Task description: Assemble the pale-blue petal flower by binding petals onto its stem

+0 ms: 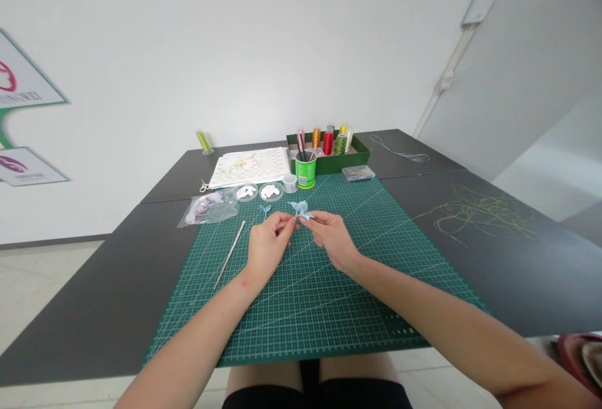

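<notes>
Blue paper flower (301, 209): you are pinching it tight with both your left hand (268, 243) and right hand (332, 236), above the green cutting mat (329, 296).

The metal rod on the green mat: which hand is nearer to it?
Left. The left hand is just right of the metal rod, apart from it; the right hand is farther right.

Cup (305, 172) behind mat (329, 283); rod (229, 254) on mat, left.
</notes>
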A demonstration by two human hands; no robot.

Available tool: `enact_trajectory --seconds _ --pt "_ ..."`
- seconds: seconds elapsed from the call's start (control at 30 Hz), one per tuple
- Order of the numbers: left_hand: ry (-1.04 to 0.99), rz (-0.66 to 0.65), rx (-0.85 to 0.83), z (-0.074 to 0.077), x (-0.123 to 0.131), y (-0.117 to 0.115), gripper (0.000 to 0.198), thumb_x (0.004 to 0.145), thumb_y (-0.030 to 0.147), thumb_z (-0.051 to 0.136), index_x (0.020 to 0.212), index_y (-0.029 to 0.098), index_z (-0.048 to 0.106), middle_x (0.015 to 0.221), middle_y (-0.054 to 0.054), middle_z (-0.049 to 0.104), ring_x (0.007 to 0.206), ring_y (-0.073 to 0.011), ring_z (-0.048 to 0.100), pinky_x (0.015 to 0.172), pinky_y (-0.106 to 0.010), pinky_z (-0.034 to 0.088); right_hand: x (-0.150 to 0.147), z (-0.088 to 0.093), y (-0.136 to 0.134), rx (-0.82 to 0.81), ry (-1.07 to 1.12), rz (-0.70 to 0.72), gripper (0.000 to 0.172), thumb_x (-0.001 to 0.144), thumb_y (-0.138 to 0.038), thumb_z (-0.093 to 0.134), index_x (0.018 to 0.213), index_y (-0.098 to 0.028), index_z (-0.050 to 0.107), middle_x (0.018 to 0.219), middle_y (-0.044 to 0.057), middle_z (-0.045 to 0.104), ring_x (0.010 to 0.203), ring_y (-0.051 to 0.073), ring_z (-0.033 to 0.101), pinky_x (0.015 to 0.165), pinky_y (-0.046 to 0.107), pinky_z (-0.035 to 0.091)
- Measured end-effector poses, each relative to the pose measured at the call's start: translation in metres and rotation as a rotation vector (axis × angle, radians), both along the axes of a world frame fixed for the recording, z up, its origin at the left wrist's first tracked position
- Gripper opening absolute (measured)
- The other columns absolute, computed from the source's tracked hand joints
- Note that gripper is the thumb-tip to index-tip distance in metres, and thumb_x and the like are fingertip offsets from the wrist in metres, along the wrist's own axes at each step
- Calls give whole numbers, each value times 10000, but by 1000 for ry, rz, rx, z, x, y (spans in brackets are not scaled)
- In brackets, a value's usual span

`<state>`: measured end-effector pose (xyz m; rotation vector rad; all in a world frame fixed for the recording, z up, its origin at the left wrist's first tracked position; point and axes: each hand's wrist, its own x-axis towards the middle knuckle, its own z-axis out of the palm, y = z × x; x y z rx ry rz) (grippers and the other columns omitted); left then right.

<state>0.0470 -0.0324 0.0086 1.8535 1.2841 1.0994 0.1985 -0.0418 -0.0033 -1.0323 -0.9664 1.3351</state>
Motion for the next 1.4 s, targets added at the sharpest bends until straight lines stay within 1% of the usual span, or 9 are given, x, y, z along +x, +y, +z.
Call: enact_trajectory --seconds 0.33,0.57,0.73,0.83,0.93,1.0,1.1,1.23,1.4 --pt "-107 -61 -53 0 1 5 269 886 402 557 896 161 676 714 -5 728 483 -96 446 494 -209 312 4 0 4 -5 -30 -16 361 642 -485 798 765 -162 693 499 -89 377 434 43 204 423 237 137" --pt "-108 46 -23 1 -4 10 249 884 399 539 844 173 637 610 28 660 476 -102 458 522 -211 341 11 -1 -1 414 -664 21 222 821 -353 644 792 -175 775 447 -77 323 459 72 277 499 251 215" --pt "153 -1 4 4 -9 11 183 889 307 528 806 194 645 611 35 664 516 -119 546 549 -219 350 23 18 -8 539 -720 114 252 858 -363 642 872 -179 813 438 -71 338 449 66 284 489 242 235" --pt "357 -139 25 5 -8 6 160 897 257 523 834 217 665 651 41 696 530 -126 575 563 -226 345 33 27 -4 507 -631 126 280 866 -395 644 936 -185 816 469 -39 508 463 84 406 484 231 302" --pt "488 -243 45 6 -5 1 160 905 234 518 865 238 673 686 45 714 550 -131 599 573 -230 346 41 28 8 459 -519 116 271 839 -413 680 951 -205 812 767 37 759 693 166 660 643 277 498" --pt "532 -286 53 7 -3 -3 167 916 244 516 869 249 676 695 49 717 564 -130 609 579 -230 350 46 23 17 427 -482 122 265 825 -422 694 945 -217 810 955 58 787 894 221 715 811 342 547" --pt "537 -330 75 9 -3 -6 165 923 250 519 862 256 672 699 58 715 581 -125 615 592 -226 359 50 11 29 363 -496 150 296 805 -446 703 953 -212 806 1016 65 782 990 248 716 913 390 541" --pt "473 -326 97 11 -5 -6 147 915 244 521 862 244 658 681 57 703 570 -120 598 587 -224 362 54 -6 42 275 -537 237 369 770 -481 709 948 -172 806 965 73 787 928 241 713 853 360 537" --pt "248 -152 70 12 -9 2 160 900 293 519 825 212 635 603 47 649 533 -118 554 566 -223 368 56 -17 48 193 -615 396 466 726 -551 715 904 -132 812 764 35 757 708 184 647 662 283 468"
